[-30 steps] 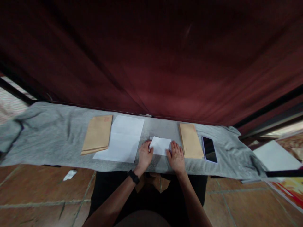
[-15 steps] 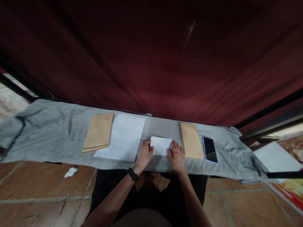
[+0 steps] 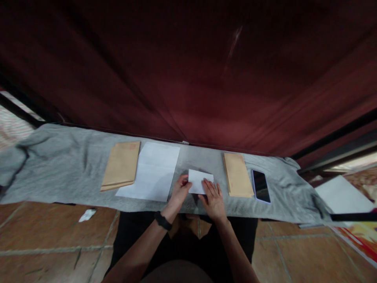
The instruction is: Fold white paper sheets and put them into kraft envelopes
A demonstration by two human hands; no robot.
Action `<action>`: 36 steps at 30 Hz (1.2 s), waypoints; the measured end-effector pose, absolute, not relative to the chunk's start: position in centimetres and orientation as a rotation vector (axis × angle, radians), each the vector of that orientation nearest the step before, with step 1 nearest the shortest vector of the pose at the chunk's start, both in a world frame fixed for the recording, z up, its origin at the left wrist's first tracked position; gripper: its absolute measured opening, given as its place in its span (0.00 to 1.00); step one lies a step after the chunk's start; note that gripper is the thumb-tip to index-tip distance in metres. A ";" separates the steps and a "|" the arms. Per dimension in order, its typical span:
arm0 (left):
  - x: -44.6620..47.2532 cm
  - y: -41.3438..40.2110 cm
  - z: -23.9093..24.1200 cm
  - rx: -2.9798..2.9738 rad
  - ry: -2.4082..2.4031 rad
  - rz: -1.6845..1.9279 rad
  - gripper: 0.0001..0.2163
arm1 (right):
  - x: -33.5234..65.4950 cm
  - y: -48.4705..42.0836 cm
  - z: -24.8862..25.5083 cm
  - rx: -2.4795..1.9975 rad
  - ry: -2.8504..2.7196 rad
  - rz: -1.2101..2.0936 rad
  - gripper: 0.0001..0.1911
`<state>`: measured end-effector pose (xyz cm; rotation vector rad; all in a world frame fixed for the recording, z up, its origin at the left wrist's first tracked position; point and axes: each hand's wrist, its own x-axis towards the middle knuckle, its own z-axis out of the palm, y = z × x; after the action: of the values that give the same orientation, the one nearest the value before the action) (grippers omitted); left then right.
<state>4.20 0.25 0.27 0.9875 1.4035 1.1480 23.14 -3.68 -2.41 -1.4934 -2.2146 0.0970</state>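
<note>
A small folded sheet of white paper (image 3: 196,181) lies in front of me on the grey cloth. At its left edge my left hand (image 3: 179,193) is closed, with the thumb on top and the fingers curled at the side. My right hand (image 3: 215,202) rests on the lower right part of the paper, palm down, its fingers stretched out and the thumb apart. A larger white sheet (image 3: 157,173) with a faint crease lies flat to the left of my left hand. Partly over that sheet is a stack of brown envelopes (image 3: 122,164).
Another stack of brown envelopes (image 3: 238,175) lies right of my right hand, with a phone (image 3: 261,186) beside it. Grey cloth (image 3: 67,165) covers the narrow bench. A dark red panel (image 3: 188,98) rises behind it. A white scrap (image 3: 87,215) lies on the tiled floor.
My right hand has slid left from the paper's right edge onto its face. The folded paper's right side has tilted slightly. My left hand stays at the left edge.
</note>
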 end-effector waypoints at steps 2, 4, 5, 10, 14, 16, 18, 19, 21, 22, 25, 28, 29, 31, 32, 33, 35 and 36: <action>4.3 0.3 1.2 0.888 1.267 1.190 0.17 | 22.9 -3.5 -1.5 -1.513 -2.106 0.185 0.28; 4.2 0.3 1.8 0.761 1.151 1.197 0.22 | 22.6 -3.0 -0.6 -1.557 -1.831 0.377 0.25; 4.2 0.3 1.8 0.719 1.145 1.179 0.23 | 22.3 -2.8 -0.2 -1.559 -1.643 0.508 0.23; 4.7 -0.1 0.6 0.795 1.216 1.091 0.23 | 19.8 -2.4 0.8 -1.278 -0.850 1.154 0.25; 4.8 -0.1 -0.4 0.866 1.168 1.078 0.18 | 18.7 -3.0 -0.1 -1.175 -0.707 1.286 0.23; 4.1 0.4 -0.4 0.981 1.264 1.042 0.16 | 19.4 -3.0 -0.9 -1.212 -0.721 1.228 0.24; 3.1 1.1 -0.3 1.209 1.412 0.966 0.20 | 20.7 -2.9 -1.6 -1.297 -0.782 1.117 0.27; 2.6 1.5 -0.1 1.341 1.483 0.909 0.22 | 21.4 -2.8 -1.9 -1.357 -0.832 1.047 0.28; 1.8 2.2 0.2 1.554 1.581 0.772 0.25 | 22.7 -2.7 -2.3 -1.475 -0.996 0.866 0.30; 1.5 2.5 0.3 1.633 1.615 0.704 0.26 | 23.2 -2.6 -2.5 -1.527 -1.103 0.749 0.30; 1.2 3.5 0.6 1.802 1.663 0.520 0.27 | 23.6 -2.7 -2.6 -1.578 -1.485 0.428 0.25; 1.2 4.2 0.6 1.947 1.652 0.437 0.27 | 22.6 -2.7 -2.7 -1.488 -1.872 0.337 0.23; 1.2 4.4 0.6 1.991 1.649 0.433 0.27 | 22.2 -2.7 -2.8 -1.464 -1.979 0.332 0.23; 1.4 4.3 0.5 2.089 1.681 0.456 0.26 | 21.5 -2.5 -3.0 -1.468 -2.121 0.309 0.23; 1.6 4.0 0.4 2.145 1.716 0.485 0.24 | 21.2 -2.5 -3.1 -1.488 -2.159 0.300 0.24; 2.0 3.7 0.3 2.209 1.746 0.525 0.23 | 21.0 -2.3 -3.2 -1.513 -2.176 0.297 0.24; 3.0 2.6 -0.3 2.337 1.774 0.615 0.21 | 20.8 -2.0 -3.4 -1.555 -2.162 0.310 0.24; 3.6 2.0 -0.8 2.398 1.719 0.631 0.21 | 20.9 -1.8 -3.4 -1.567 -2.144 0.323 0.25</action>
<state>3.61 1.95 -0.76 2.3976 1.7193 0.6307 20.88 -1.81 -3.42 -1.5671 -2.1436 0.3229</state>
